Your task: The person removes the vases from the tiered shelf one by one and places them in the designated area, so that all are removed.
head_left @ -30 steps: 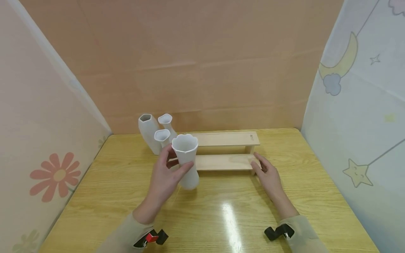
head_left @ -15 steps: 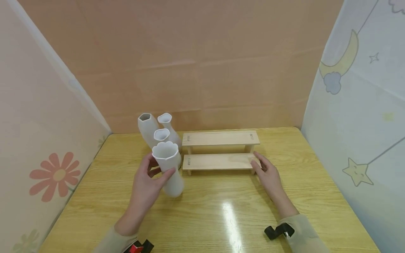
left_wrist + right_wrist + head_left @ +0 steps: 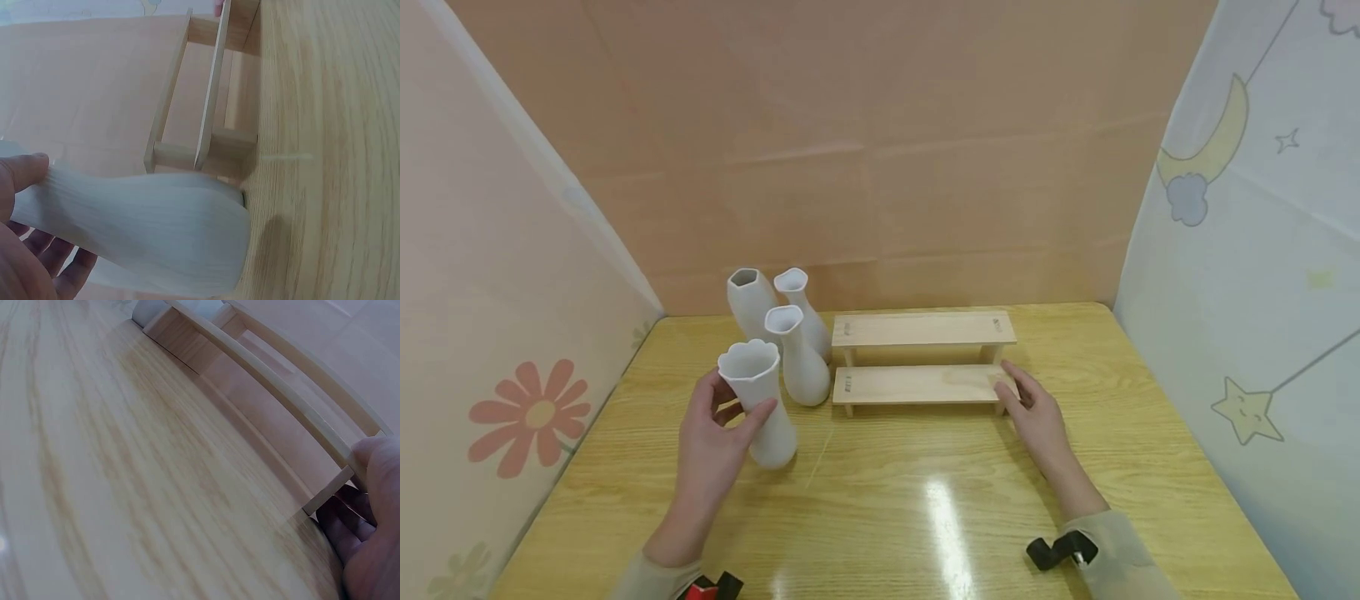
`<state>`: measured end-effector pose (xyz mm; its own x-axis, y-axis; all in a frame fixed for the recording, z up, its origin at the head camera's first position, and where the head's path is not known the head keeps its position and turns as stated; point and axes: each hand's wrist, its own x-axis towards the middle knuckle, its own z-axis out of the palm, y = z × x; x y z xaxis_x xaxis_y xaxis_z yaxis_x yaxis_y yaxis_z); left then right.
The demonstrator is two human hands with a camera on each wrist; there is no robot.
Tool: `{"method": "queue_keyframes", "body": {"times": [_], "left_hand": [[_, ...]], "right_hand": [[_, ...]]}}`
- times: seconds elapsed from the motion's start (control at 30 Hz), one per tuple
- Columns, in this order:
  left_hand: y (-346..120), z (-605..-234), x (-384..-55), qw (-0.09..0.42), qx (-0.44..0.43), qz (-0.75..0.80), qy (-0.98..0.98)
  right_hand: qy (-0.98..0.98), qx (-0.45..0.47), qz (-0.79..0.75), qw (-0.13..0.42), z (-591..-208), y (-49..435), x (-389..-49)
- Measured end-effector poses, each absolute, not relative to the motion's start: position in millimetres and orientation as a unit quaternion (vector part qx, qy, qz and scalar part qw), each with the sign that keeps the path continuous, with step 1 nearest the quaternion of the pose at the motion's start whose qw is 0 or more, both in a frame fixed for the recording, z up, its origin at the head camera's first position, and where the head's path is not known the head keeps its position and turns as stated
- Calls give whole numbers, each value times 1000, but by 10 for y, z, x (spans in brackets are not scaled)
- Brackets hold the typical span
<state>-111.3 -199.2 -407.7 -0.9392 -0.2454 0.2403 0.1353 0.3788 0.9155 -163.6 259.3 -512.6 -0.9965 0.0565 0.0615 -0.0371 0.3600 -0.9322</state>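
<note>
My left hand (image 3: pixel 709 440) holds a white vase (image 3: pixel 772 435) with a scalloped rim, thumb on its near side and fingers behind. The vase leans slightly; in the left wrist view its base (image 3: pixel 219 244) is close to the table, with a shadow beside it. At the right end of a two-tier wooden stand (image 3: pixel 917 385), my right hand (image 3: pixel 1039 423) grips the lower board, thumb on top. In the right wrist view the fingers (image 3: pixel 350 519) curl past the board's end leg. Part of that hand is cut off there.
Three other white vases stand left of the stand: a pentagon-mouthed one (image 3: pixel 751 308), a narrow-necked one (image 3: pixel 812 329) and a shorter-looking one in front (image 3: pixel 806 371). The wooden table (image 3: pixel 880 500) meets an orange backdrop (image 3: pixel 880 208) and patterned side walls.
My left hand has carried the scalloped vase leftward and a little nearer, away from the stand's left end, uncovering the front vase. My right hand has stayed at the stand.
</note>
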Motion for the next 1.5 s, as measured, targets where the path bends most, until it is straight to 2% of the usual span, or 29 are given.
{"method": "queue_keyframes", "body": {"times": [0.27,0.73,1.5], "left_hand": [[-2120,-4146,-1289,220,43,-539,-812],[-2172,-4285,-1609,268,70,-544,-792],[-2213,-4438,-1991,286,75,-551,-780]], "right_hand": [[-824,-8,565,39,-5153,2604,-1654],[-821,-7,569,41,-5126,2582,-1631],[-823,-9,567,37,-5129,2574,-1635]]}}
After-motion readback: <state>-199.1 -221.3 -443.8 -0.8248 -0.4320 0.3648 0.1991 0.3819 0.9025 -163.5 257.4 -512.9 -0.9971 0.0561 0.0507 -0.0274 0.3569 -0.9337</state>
